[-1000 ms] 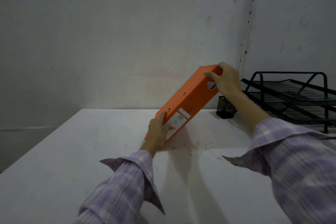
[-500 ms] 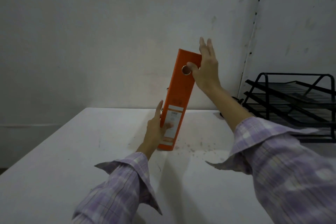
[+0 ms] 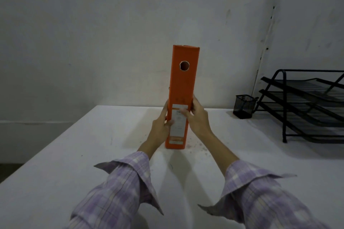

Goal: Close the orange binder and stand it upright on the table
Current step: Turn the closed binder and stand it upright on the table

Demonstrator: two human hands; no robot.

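Hands [image 3: 160, 129] [image 3: 197, 117] flanking upright orange binder [image 3: 183, 83]; pen cup [image 3: 244, 106], tray rack [image 3: 305, 106] rightward.

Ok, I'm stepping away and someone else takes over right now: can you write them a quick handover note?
Left hand: gripping the orange binder low on its left side.
Right hand: gripping its right side, thumb across the spine label.
Binder: closed, upright on the white table, spine facing the camera, bottom edge on the tabletop.
Done: closing and standing it up.
Left: let go with both hands and check it stays standing.
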